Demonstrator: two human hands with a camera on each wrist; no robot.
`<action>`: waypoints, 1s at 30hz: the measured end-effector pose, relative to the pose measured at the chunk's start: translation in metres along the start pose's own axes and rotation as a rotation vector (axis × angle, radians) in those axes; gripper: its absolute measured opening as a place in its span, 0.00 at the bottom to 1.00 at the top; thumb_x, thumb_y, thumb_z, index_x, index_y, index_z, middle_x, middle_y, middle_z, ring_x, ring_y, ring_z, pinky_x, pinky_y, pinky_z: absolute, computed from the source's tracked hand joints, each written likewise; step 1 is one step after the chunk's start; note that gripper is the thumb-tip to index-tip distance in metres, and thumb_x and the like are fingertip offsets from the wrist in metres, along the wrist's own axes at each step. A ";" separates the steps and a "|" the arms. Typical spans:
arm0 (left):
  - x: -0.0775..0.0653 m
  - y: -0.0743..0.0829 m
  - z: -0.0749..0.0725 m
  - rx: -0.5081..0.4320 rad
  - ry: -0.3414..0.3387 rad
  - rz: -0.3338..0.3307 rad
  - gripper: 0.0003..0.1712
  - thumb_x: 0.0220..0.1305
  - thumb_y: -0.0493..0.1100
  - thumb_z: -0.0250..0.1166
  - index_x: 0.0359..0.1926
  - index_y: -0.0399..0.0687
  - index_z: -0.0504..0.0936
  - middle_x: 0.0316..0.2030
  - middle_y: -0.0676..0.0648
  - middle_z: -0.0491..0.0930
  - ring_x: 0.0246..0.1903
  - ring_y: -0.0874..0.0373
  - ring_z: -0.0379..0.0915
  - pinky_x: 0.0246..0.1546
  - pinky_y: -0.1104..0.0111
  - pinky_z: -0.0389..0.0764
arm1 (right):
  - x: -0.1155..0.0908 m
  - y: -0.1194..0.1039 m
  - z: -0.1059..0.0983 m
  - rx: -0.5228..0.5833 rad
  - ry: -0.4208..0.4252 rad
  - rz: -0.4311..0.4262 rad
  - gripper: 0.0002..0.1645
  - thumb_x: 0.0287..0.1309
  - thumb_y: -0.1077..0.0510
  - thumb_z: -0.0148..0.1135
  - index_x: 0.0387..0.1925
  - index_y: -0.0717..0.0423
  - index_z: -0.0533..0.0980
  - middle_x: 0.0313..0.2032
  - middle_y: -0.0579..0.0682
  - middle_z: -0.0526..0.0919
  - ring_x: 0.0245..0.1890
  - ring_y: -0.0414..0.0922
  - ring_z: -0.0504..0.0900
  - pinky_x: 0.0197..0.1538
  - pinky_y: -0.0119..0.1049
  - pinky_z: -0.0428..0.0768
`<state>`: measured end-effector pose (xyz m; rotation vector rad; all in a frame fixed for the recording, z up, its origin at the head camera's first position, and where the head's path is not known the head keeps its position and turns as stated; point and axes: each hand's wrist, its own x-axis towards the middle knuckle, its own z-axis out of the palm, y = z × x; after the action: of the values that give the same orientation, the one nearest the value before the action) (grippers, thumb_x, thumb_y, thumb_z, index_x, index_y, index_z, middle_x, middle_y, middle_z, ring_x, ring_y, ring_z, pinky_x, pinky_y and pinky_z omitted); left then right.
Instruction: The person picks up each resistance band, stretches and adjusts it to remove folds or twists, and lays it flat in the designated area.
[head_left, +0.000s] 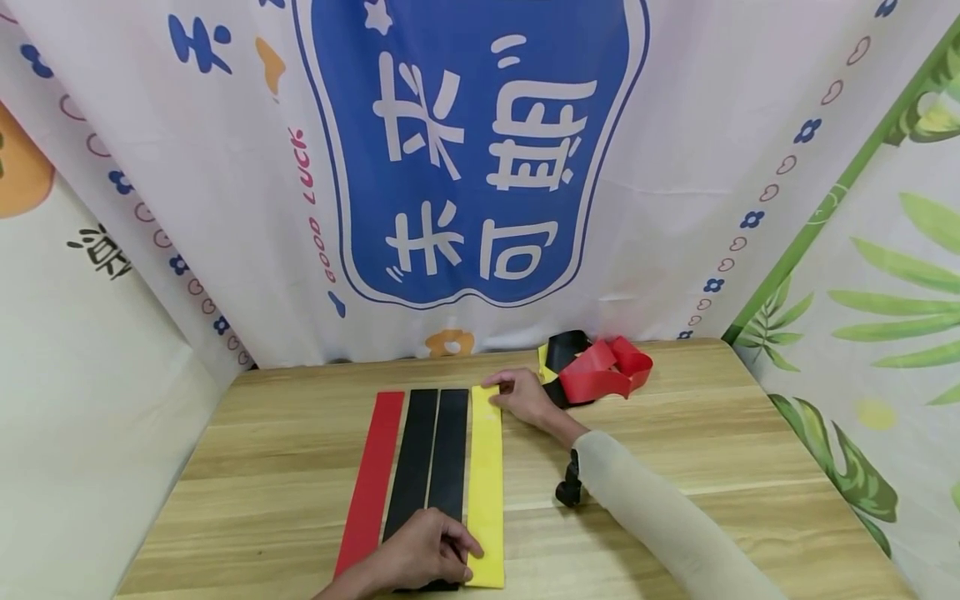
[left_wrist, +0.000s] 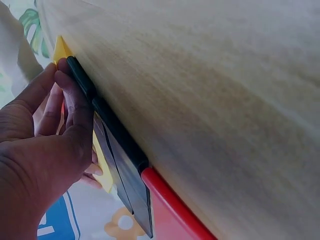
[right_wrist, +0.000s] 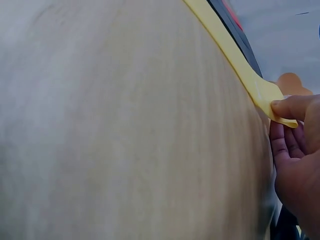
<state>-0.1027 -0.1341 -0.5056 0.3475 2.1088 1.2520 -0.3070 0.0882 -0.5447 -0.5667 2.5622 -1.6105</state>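
Observation:
A yellow resistance band [head_left: 486, 483] lies lengthwise on the table, its far end between the thumb and fingers of my right hand [head_left: 525, 398]. The right wrist view shows that end of the yellow band [right_wrist: 265, 92] bent up off the wood, thumb on top and fingers beneath. At the near end, my left hand [head_left: 426, 546] pinches the yellow band's left edge and covers part of the black bands. Left of the yellow one lie two black bands [head_left: 448, 450] side by side, then a red band [head_left: 372, 475]. In the left wrist view, the black bands [left_wrist: 120, 132] show rounded, folded near ends.
A loose heap of red [head_left: 600, 371], black and yellow bands sits at the back right, just beyond my right hand. The wooden table [head_left: 675, 433] meets a printed cloth [head_left: 465, 167] at its back edge, with more cloth at both sides.

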 end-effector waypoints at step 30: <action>0.005 0.008 -0.007 0.090 0.005 0.035 0.06 0.63 0.35 0.76 0.41 0.49 0.92 0.26 0.53 0.83 0.23 0.60 0.75 0.24 0.72 0.81 | -0.012 -0.010 -0.010 -0.117 0.025 -0.077 0.17 0.61 0.70 0.73 0.51 0.58 0.89 0.53 0.51 0.88 0.52 0.49 0.86 0.58 0.46 0.85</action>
<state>-0.1123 -0.1320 -0.4981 0.4223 2.1763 1.1816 -0.2957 0.0971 -0.5332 -0.6664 2.6984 -1.5057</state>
